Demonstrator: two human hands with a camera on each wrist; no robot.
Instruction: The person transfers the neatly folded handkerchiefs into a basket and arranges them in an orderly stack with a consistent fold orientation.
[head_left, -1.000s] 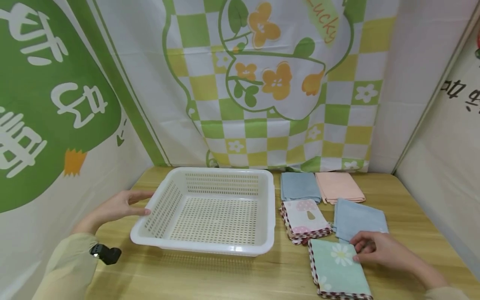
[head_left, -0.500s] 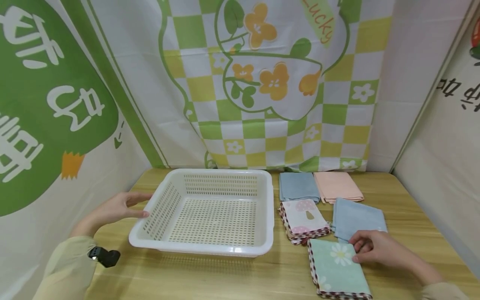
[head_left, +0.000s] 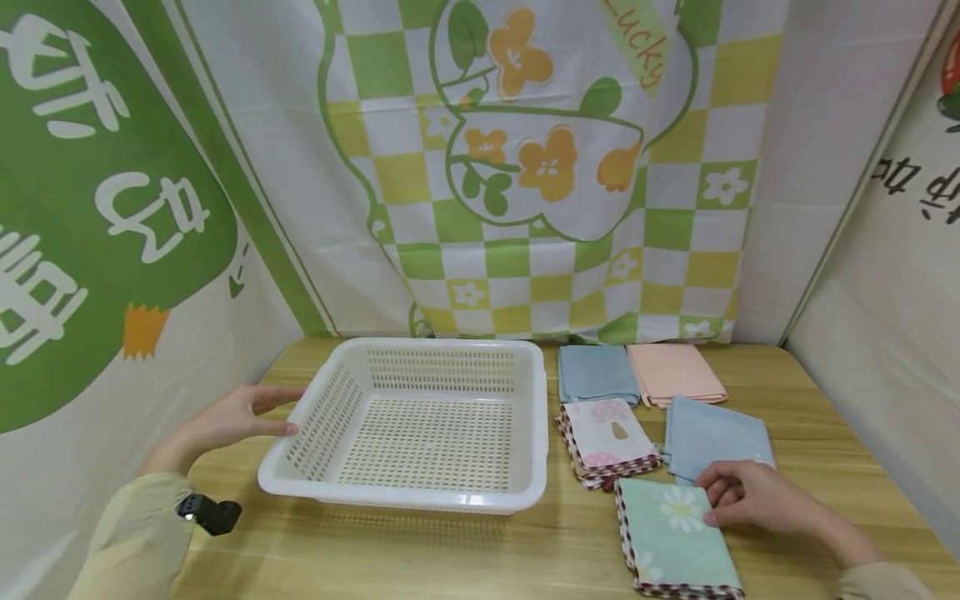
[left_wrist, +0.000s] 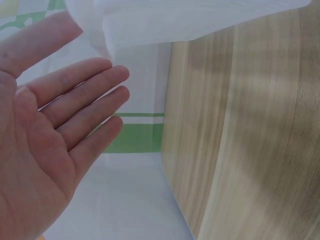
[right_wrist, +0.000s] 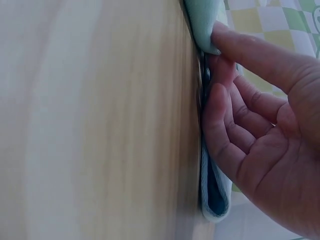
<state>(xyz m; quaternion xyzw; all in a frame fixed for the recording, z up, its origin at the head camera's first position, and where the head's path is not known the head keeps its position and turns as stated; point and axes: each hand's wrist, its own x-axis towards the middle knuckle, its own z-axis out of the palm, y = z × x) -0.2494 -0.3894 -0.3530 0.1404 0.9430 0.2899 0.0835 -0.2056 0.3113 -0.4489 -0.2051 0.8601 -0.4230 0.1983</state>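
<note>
In the head view my left hand (head_left: 236, 417) is at the left side of a white plastic basket (head_left: 536, 433), its thumb and fingers by the rim. The left wrist view shows that hand's fingers (left_wrist: 95, 95) straight, the thumb reaching the basket wall (left_wrist: 150, 22). My right hand (head_left: 772, 500) pinches the right edge of a folded green daisy-print towel (head_left: 675, 542). In the right wrist view its thumb lies against the green towel (right_wrist: 202, 25) and its other fingers are curled. A folded light blue towel (head_left: 716, 437) lies just behind that hand.
Farther back on the wooden table (head_left: 465, 558) lie a folded mushroom-print towel (head_left: 615, 429), a grey-blue towel (head_left: 597, 372) and a pink towel (head_left: 678, 372). A checked cloth (head_left: 562, 275) hangs behind the table. Printed fabric walls (head_left: 885, 317) stand at both sides.
The head view has shifted very slightly. Both hands, the basket and the towels stay where they were.
</note>
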